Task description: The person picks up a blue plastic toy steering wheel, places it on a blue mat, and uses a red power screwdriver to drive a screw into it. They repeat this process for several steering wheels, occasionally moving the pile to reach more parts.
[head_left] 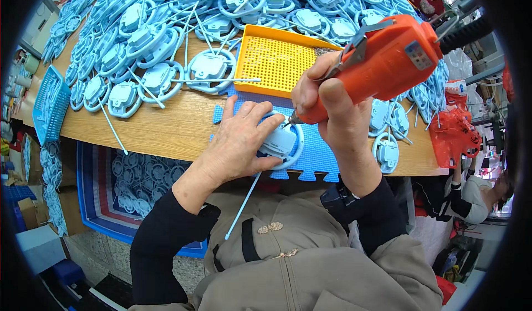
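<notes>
My left hand (241, 139) presses down on a light blue toy steering wheel (282, 142) that lies on a blue foam mat (316, 156) at the table's front edge. A thin white rod (242, 207) sticks out from the wheel toward my lap. My right hand (327, 98) grips an orange electric screwdriver (382, 62), tilted, its tip touching the wheel's centre part. A black cable runs from the tool's back end to the upper right.
A heap of light blue steering wheels (166, 39) covers the wooden table (160, 128). A yellow perforated tray (277, 59) lies behind the mat. More wheels fill a bin (138, 178) below the table. A blue basket (50, 103) at left, red parts (454, 134) at right, another person (482, 192) nearby.
</notes>
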{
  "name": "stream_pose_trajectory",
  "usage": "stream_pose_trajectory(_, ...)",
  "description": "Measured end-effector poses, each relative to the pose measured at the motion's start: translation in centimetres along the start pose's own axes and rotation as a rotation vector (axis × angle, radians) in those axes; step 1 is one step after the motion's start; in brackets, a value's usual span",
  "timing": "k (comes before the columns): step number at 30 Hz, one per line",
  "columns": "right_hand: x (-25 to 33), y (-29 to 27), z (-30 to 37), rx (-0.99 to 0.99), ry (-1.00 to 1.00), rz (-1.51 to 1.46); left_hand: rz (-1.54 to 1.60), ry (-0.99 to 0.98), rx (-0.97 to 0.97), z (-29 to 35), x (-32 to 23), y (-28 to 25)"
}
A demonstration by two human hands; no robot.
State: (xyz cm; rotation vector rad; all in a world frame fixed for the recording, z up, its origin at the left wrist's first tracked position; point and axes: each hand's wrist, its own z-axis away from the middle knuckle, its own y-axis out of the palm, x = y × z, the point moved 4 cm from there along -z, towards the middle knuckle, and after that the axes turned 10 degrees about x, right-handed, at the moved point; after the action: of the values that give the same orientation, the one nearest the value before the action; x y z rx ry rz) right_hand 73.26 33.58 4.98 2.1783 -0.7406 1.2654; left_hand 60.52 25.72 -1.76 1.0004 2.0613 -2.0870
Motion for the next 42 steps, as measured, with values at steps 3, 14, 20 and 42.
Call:
stream_pose_trajectory(3, 0.0, -0.1, 0.0, -0.009, 0.026, -0.012, 0.021, 0.013, 0.012, -0.2, 0.2, 0.2)
stream_pose_trajectory(14, -1.2, 0.4, -0.8, -0.008, 0.07, -0.041, 0.029, 0.017, 0.017, -0.5, 0.9, -0.1)
stream_pose_trajectory(20, 0.1, 0.2, -1.2, 0.083, 0.04, -0.148, 0.017, 0.021, -0.118, 3.5, 0.4, -1.5)
stream_pose_trajectory(42, -2.9, -9.6, -8.4, -0.36, -0.185, -0.012, -0.773, -0.374, -0.279, -12.4, 21.6, -15.3)
